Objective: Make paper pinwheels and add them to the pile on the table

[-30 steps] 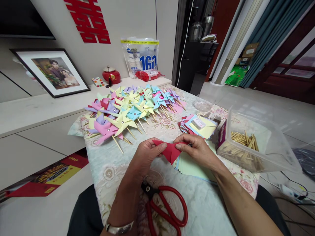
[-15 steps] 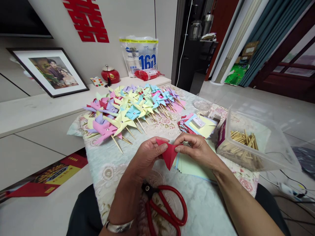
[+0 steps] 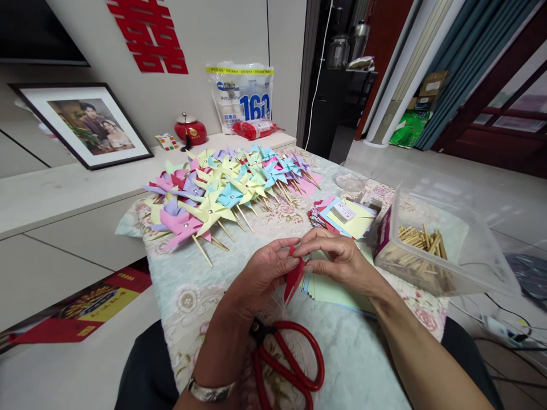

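Note:
Both my hands meet over the middle of the cloth-covered table (image 3: 367, 364). My left hand (image 3: 262, 273) and my right hand (image 3: 337, 256) pinch a folded red paper piece (image 3: 294, 279), which hangs edge-on between the fingertips. Red-handled scissors (image 3: 286, 359) lie shut on the cloth just below my left wrist. Under my right hand sits a stack of pale green paper squares (image 3: 331, 287).
A heap of finished paper pinwheels (image 3: 222, 191) on wooden sticks covers the far left of the table. A clear plastic tub (image 3: 444, 245) of wooden sticks stands at the right. Mixed coloured paper squares (image 3: 342, 216) lie behind my right hand, and a clear lid (image 3: 350, 181) beyond.
The red paper was a wide triangle held flat between both hands. It has been folded narrower and turned edge-on, and my hands have come closer together.

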`<state>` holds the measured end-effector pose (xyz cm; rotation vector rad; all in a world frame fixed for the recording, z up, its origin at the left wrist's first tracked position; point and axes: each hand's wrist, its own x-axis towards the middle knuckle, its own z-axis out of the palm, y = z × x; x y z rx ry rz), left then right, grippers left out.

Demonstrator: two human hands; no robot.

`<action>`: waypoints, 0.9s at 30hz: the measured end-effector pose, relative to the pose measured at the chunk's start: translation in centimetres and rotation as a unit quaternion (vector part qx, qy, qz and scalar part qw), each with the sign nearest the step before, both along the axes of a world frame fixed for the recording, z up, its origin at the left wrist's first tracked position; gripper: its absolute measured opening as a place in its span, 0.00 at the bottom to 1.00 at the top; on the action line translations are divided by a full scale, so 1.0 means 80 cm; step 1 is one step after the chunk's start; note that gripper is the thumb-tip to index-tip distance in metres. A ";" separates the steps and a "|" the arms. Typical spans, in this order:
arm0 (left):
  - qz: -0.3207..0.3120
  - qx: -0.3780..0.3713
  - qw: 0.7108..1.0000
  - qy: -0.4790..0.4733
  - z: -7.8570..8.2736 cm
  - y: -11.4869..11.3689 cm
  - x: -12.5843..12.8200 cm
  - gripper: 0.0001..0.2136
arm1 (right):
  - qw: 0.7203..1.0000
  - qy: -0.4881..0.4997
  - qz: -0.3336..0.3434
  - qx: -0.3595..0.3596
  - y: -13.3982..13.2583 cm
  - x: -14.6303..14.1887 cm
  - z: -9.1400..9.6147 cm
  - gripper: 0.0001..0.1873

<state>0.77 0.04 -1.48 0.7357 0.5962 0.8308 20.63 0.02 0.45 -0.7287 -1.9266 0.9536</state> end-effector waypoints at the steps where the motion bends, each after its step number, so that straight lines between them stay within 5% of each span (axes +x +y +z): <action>1: 0.000 -0.002 1.000 0.000 0.000 0.000 0.000 0.25 | 1.000 0.001 0.003 0.002 -0.001 0.000 0.001 0.13; 16: -0.003 0.021 0.999 0.038 -0.003 -0.001 0.003 0.23 | 1.000 -0.002 -0.018 0.008 0.001 0.000 -0.002 0.01; 23: 0.099 0.030 0.986 0.129 0.002 0.003 0.001 0.25 | 0.997 0.022 -0.064 -0.045 0.004 -0.001 -0.004 0.04; 27: 0.148 0.096 0.980 0.089 0.005 0.003 0.003 0.29 | 0.988 0.037 -0.113 -0.100 0.005 -0.002 -0.003 0.07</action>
